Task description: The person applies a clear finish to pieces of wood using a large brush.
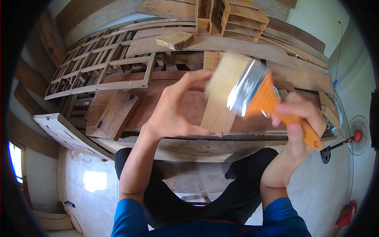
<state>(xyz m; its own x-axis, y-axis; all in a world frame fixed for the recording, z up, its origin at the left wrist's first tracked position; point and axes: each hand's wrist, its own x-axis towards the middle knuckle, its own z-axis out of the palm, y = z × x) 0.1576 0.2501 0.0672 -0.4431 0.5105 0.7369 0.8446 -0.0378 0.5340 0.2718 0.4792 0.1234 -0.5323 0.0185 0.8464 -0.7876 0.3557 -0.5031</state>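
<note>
A wide paintbrush point(260, 96) with an orange handle, a shiny metal band and pale bristles is in my right hand point(300, 118), its fingers wrapped round the handle. The bristles look blurred and overlap the upper part of a light wooden board point(217, 118). My left hand point(169, 106) grips that board by its ends, the thumb at the lower edge and the fingers at the upper one. Beneath both hands lies a reddish-brown plank point(193, 102). A darker wood block point(112, 112) rests on the left, beside my left forearm.
A wooden lattice frame point(110, 71) leans across the back left. Farther back are a wrapped package point(174, 39) and a small wooden shelf unit point(244, 21). A white panel point(71, 132) juts out at left. On the right stands a fan point(357, 136).
</note>
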